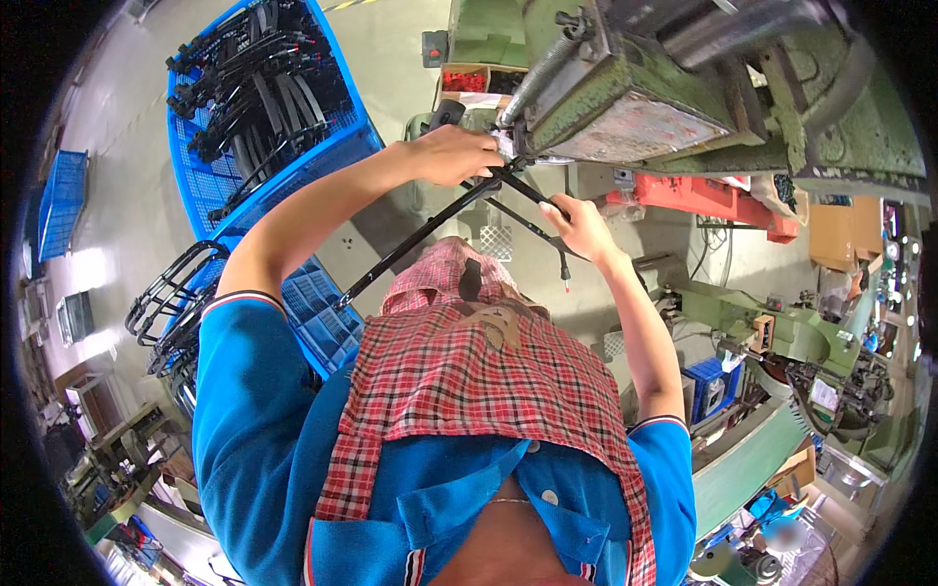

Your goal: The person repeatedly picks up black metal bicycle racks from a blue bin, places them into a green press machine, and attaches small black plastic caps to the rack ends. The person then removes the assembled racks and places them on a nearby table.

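Note:
My left hand (pixel 457 154) grips the upper end of a black metal rod frame (pixel 430 230) right at the mouth of a green press machine (pixel 625 93). My right hand (pixel 578 227) holds another thin black leg of the same frame, a little lower and to the right. One long leg slants down to the left over my red checked apron (pixel 459 381). A shorter leg ends in a small red tip (pixel 567 287) beside my right wrist. The frame's top end is hidden under the machine's worn plate.
A blue plastic crate (pixel 264 107) full of black rod parts stands at the upper left, with a second blue crate (pixel 318 313) and bent black frames (pixel 176 293) below it. A small box of red pieces (pixel 467 80) sits behind the press. More green machines (pixel 782 337) are at the right.

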`<state>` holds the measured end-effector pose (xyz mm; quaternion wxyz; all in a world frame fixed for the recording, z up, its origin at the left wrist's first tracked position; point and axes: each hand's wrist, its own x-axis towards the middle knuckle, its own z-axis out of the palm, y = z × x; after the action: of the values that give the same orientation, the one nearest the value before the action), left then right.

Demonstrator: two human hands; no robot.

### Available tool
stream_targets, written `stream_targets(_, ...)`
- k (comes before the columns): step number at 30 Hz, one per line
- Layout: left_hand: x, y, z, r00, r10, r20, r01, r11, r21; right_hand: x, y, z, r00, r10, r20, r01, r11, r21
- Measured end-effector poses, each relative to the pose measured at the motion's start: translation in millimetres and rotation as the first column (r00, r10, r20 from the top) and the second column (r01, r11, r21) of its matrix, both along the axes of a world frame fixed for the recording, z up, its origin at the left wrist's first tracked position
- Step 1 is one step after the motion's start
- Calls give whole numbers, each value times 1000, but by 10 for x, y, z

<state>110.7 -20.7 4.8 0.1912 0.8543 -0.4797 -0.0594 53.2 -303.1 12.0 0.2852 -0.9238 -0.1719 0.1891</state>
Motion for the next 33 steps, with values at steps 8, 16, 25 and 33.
stream_targets(8, 30, 16, -182, 1000, -17, -17, 19, 997, 73, 58, -49, -227, 997, 17, -80, -18, 1000, -7)
stream_targets(16, 7, 88, -221, 999, 38, 12, -38, 999, 35, -15, 153, -60, 995, -28, -101, 23, 998, -51)
stream_targets(25, 424, 2, -27, 979, -108, -173, 130, 984, 120, -11, 107, -186, 994, -62, -95, 72, 993, 97)
stream_targets(33, 1914, -890, -629, 904, 422, -69, -397, 889, 226, -96, -215, -519, 1000, 4, -23, -9, 975, -224)
